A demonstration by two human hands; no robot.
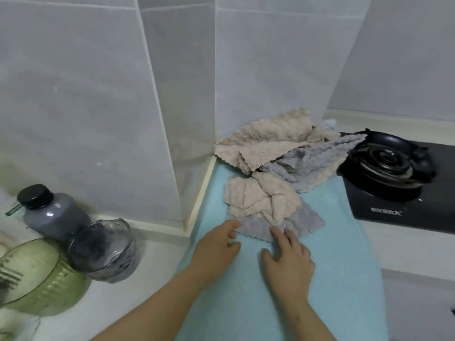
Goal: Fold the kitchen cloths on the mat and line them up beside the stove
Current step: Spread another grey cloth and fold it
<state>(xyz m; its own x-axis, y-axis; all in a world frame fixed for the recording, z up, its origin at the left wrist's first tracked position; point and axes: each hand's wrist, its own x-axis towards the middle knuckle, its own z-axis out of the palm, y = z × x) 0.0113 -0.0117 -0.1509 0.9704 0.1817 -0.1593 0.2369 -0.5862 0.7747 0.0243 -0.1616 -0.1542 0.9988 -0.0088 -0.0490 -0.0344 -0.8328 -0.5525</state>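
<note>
Flat-fingered, our right hand [288,257] presses the nearest grey cloth [307,217] on the mat [332,254]; left hand [216,244] at its corner, pinch unclear; nothing folded yet; heap [270,134] waits beside the stove [418,205].

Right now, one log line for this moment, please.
left hand: touches grey cloth | right hand: rests on it | pile: unfolded, on mat

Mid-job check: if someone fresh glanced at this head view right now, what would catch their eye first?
The crumpled heap of beige and grey-blue textured cloths on the far end of the light blue mat, spilling up to the black gas stove on the right. Next, the left hand and right hand, both touching the near edge of the closest grey cloth. At far left stands a green glass bowl.
</note>
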